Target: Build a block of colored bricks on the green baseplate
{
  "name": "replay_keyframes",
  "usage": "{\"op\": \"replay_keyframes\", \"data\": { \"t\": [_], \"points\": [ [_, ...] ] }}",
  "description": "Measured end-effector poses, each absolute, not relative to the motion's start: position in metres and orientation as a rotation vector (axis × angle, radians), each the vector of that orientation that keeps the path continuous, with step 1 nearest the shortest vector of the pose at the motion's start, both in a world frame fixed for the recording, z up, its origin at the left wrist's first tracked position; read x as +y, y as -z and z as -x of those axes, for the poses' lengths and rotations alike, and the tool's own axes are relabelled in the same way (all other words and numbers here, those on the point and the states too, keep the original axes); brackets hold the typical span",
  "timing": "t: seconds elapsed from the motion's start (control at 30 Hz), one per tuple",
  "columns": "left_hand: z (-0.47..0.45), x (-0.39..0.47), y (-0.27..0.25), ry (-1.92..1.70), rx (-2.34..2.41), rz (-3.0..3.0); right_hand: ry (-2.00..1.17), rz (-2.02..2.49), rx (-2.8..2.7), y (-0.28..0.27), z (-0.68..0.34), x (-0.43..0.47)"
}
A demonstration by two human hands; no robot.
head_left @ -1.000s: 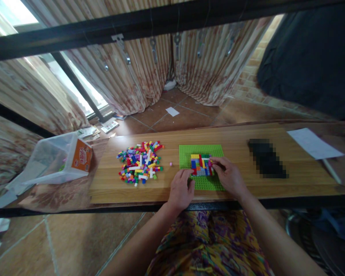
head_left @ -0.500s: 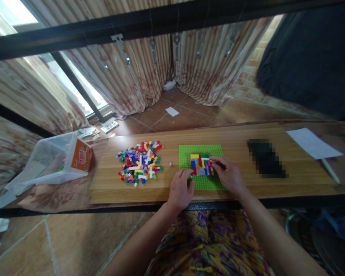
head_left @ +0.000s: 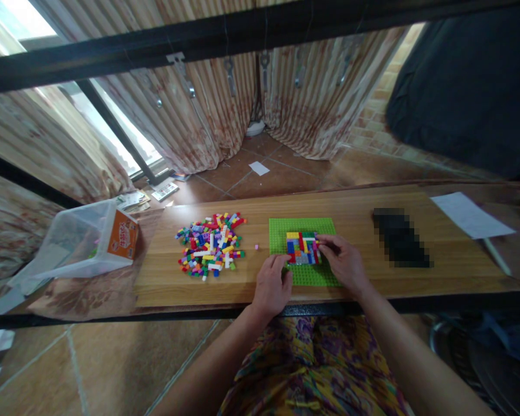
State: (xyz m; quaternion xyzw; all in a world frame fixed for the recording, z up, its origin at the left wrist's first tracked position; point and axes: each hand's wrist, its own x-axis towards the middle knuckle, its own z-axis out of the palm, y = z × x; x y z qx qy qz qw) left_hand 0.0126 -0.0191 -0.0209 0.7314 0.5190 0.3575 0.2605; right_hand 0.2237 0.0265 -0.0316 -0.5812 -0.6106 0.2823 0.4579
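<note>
A multicoloured block of toy bricks (head_left: 302, 248) sits over the green baseplate (head_left: 281, 228), a little below its middle. My left hand (head_left: 272, 283) is curled at the block's lower left corner, fingertips against its edge and the thumb tucked below. On the other side, my right hand (head_left: 344, 263) grips the block's upper right edge with thumb and fingers pinched. The fingers cover part of that edge, so I cannot tell whether a single small brick is between them. One small pink brick (head_left: 256, 247) lies alone on the wood, left of the baseplate.
A heap of loose toy bricks (head_left: 210, 245) lies to the left on the wooden board (head_left: 251, 289). Beyond it a clear plastic bin (head_left: 78, 231) rests on its side. A pixelated black object (head_left: 401, 238), white paper (head_left: 472, 215) and a pen (head_left: 497, 256) lie to the right.
Almost nothing differs. Both hands stay at the same edges of the block, and the whole view has shifted very slightly.
</note>
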Motion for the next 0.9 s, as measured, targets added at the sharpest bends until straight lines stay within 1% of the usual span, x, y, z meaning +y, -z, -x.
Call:
{"op": "replay_keyframes", "data": {
  "t": [0.5, 0.7, 0.9],
  "points": [
    [-0.013, -0.019, 0.021, -0.975, 1.390, -1.980, -0.832, 1.430, -1.253, 0.027, -0.218, 0.025],
    [-0.012, -0.020, 0.021, -0.956, 1.402, -1.982, -0.844, 1.605, -1.133, 0.022, -0.218, 0.026],
    [-0.013, -0.020, 0.021, -0.973, 1.397, -1.973, -0.832, 1.714, -1.216, 0.018, -0.219, 0.029]
  ]
}}
